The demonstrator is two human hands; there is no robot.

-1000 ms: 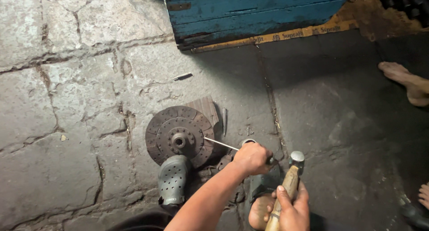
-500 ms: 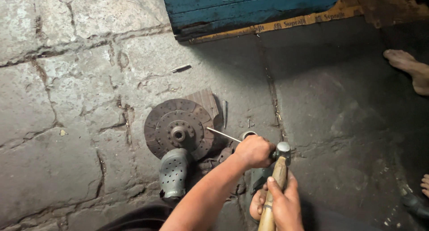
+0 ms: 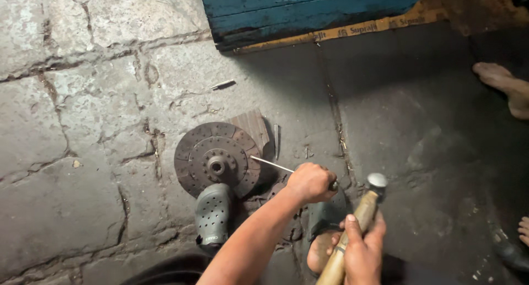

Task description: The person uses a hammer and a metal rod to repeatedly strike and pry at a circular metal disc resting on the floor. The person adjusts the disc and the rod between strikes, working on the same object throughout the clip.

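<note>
Looking left to right, we see the rusty clutch disc [image 3: 217, 159] flat on the stone floor [image 3: 66, 153], our left hand [image 3: 309, 182] fisted around a thin punch [image 3: 271, 164] touching its rim, and our right hand [image 3: 361, 251] gripping a wooden-handled hammer [image 3: 359, 219] just beside.

A single view is given, taken from a camera worn on the person's head and aimed steeply down at the stone floor [image 3: 66, 208]. The lower middle of the frame is filled by the left hand [image 3: 309, 181] and right hand [image 3: 362, 253], seen close from above and behind. A blue wooden board [image 3: 308, 7] is caught at the top edge, farther off. No second view is provided, so nothing is shared.
</note>
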